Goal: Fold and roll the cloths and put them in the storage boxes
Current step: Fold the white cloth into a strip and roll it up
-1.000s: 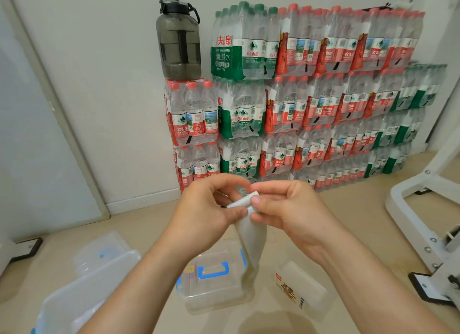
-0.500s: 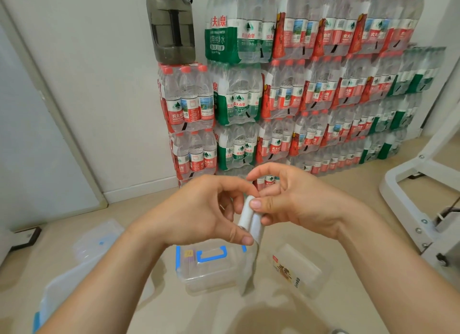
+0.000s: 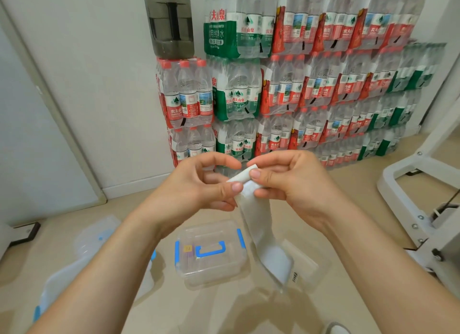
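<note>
A narrow white cloth (image 3: 263, 224) hangs in the air at mid-frame, folded into a long strip with its top end rolled over. My left hand (image 3: 199, 186) pinches the left side of that rolled end between thumb and fingers. My right hand (image 3: 288, 181) pinches its right side. The strip's lower end dangles above a clear storage box (image 3: 211, 252) with a blue handle and blue clips, which stands closed on the floor below my hands. A second clear box (image 3: 307, 266) lies partly hidden behind the hanging cloth.
Shrink-wrapped packs of water bottles (image 3: 298, 84) are stacked against the back wall, with a dark jug (image 3: 170, 22) on top. More clear boxes and lids (image 3: 97, 236) lie at the lower left. A white metal frame (image 3: 420, 196) stands at the right.
My hands have risen a little and the rolled end has turned from upright to slanted. The hanging strip now shows longer. The camera has tilted down and closer.
</note>
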Demonstrator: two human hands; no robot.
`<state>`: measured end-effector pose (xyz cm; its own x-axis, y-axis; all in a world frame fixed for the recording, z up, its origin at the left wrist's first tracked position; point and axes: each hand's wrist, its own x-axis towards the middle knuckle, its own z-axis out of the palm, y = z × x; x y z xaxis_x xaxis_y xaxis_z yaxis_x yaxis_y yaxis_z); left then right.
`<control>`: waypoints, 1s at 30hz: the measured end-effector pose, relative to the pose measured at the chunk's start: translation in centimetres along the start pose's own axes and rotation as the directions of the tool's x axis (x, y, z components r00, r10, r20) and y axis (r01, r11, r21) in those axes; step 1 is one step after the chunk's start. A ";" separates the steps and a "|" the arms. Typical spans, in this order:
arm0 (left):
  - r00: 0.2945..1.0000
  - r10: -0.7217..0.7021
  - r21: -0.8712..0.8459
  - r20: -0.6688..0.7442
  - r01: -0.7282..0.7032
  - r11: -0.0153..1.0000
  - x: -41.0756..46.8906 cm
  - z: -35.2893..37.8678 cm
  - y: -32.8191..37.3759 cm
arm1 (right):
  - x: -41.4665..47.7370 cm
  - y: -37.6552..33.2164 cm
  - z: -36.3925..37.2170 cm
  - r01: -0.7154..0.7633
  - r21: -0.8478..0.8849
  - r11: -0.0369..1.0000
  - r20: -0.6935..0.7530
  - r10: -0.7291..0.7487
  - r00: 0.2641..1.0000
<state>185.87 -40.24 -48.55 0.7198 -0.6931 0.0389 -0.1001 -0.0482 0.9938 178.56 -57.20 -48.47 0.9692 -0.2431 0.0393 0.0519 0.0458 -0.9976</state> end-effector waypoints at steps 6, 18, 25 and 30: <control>0.983 0.063 0.036 -0.172 -0.058 0.998 0.3 1.1 -0.3 | -0.2 0.0 0.5 0.005 -0.040 0.999 -0.050 -0.007 0.999; 0.950 0.226 0.414 -0.214 -0.121 0.902 0.6 0.9 -0.7 | -0.2 -0.1 0.6 -0.046 -0.163 0.986 0.025 0.051 0.998; 0.936 0.231 0.360 -0.264 -0.126 0.924 0.4 1.2 -0.4 | 0.0 -0.1 0.6 -0.063 -0.154 0.986 -0.007 0.062 0.998; 0.928 0.214 0.268 -0.307 -0.131 0.954 0.1 1.4 0.2 | 0.1 0.0 0.7 -0.048 -0.018 0.999 0.020 0.049 0.999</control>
<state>184.92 -41.30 -48.46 0.8568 -0.4327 0.2804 -0.3742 -0.1476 0.9155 178.79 -56.59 -48.38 0.9753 -0.2207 -0.0080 0.0009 0.0402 -0.9992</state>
